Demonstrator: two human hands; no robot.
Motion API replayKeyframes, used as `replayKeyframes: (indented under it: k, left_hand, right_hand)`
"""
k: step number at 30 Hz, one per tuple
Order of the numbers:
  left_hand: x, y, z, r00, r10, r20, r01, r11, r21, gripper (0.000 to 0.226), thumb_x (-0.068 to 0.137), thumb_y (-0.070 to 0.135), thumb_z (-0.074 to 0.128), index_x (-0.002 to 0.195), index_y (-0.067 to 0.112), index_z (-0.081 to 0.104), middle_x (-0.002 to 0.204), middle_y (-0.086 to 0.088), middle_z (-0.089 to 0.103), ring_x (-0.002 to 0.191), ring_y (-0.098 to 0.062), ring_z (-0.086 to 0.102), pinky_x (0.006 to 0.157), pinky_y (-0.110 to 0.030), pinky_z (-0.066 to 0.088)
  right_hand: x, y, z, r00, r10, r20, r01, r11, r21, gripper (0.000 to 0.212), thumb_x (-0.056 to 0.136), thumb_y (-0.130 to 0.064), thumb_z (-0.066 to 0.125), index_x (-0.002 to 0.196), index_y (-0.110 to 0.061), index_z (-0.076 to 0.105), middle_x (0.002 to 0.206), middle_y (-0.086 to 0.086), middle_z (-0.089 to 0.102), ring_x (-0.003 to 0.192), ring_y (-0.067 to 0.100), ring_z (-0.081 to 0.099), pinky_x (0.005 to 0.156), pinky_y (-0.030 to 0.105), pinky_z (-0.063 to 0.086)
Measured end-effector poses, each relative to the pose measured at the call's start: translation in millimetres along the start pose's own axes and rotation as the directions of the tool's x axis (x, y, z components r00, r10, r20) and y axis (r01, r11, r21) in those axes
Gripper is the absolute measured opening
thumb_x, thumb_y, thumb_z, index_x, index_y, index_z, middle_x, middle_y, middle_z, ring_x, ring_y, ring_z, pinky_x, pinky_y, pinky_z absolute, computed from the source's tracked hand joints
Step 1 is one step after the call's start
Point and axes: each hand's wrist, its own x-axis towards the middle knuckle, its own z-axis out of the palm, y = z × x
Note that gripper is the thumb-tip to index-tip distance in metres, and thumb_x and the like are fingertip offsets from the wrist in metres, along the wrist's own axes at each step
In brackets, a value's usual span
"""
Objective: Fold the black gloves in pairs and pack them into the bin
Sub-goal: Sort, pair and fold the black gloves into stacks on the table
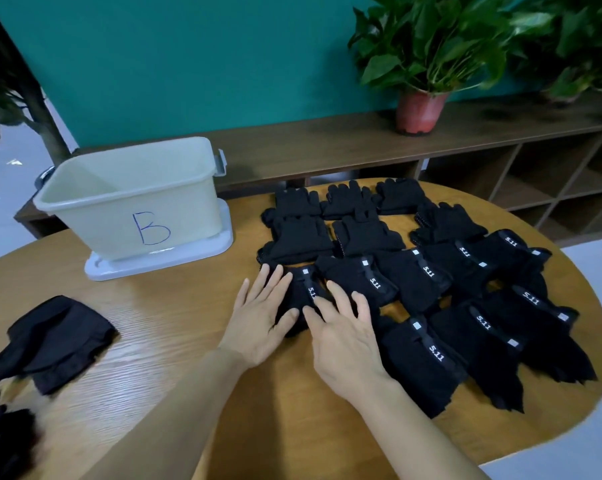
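Black glove (304, 294) lies mid desk (174, 323), at the left of the spread gloves (448, 282); left hand (259, 323) and right hand (348, 341) press it, fingers (275, 285) straight and apart. Best smooth it flat, fold squarely, then pack into the bin (133, 202) by the far-left edge.

A teal wall (188, 64) backs a long dark wooden sideboard (327, 143) with open cubbies at the right, bearing a potted plant (422, 109), while nearer a rounded light-wood table (188, 323) stands on pale floor (1, 188).
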Motion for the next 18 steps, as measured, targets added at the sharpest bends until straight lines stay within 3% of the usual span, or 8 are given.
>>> replayKeyframes:
  k: [2,4,9,14,18]
  left_hand:
    - [-7,5,-3,0.988,-0.029,-0.153,0.011,0.994,-0.113,0.073,0.094,0.07,0.014,0.155,0.031,0.025,0.163,0.016,0.007,0.148,0.003,-0.013,0.119,-0.025,-0.015]
    - [-16,8,-3,0.975,-0.058,-0.216,0.031,0.992,-0.126,0.063,0.098,0.061,0.02,0.153,0.032,0.03,0.162,0.017,0.01,0.149,0.004,-0.007,0.12,-0.025,-0.011]
    - [-22,7,8,0.999,-0.032,0.009,0.031,0.997,0.07,0.081,0.089,0.068,-0.005,0.158,0.029,0.011,0.162,0.015,-0.001,0.146,0.005,-0.014,0.116,-0.025,-0.021]
    - [-9,10,7,0.998,-0.02,0.064,0.012,0.991,0.13,0.083,0.085,0.068,-0.012,0.158,0.031,0.004,0.163,0.013,-0.004,0.147,0.003,-0.016,0.114,-0.027,-0.027]
    - [-20,14,0,0.999,-0.025,0.033,0.022,0.997,0.075,0.081,0.088,0.069,-0.009,0.158,0.031,0.004,0.164,0.013,-0.004,0.148,0.002,-0.016,0.116,-0.027,-0.024]
  right_hand:
    - [-5,0,-6,1.0,-0.006,-0.027,0.006,1.0,0.019,0.051,0.067,-0.013,0.078,0.116,-0.015,0.069,0.125,0.007,0.065,0.135,0.033,0.044,0.107,0.049,0.022]
    - [-10,1,-9,0.999,-0.026,-0.032,0.026,1.0,0.013,0.056,0.066,-0.014,0.079,0.12,-0.016,0.067,0.13,0.007,0.063,0.136,0.031,0.04,0.105,0.049,0.023]
    - [-13,6,-4,1.0,-0.009,0.007,0.009,1.0,-0.006,0.051,0.06,-0.012,0.083,0.11,-0.015,0.071,0.122,0.006,0.068,0.134,0.033,0.04,0.102,0.05,0.026]
    - [-10,10,-2,0.999,0.04,0.022,-0.039,0.999,-0.002,0.05,0.059,-0.01,0.084,0.107,-0.013,0.073,0.119,0.008,0.069,0.131,0.036,0.049,0.1,0.05,0.027]
    - [-8,11,-5,1.0,0.018,-0.001,-0.018,1.0,0.018,0.049,0.064,-0.007,0.081,0.112,-0.012,0.072,0.12,0.009,0.069,0.131,0.036,0.048,0.099,0.049,0.028]
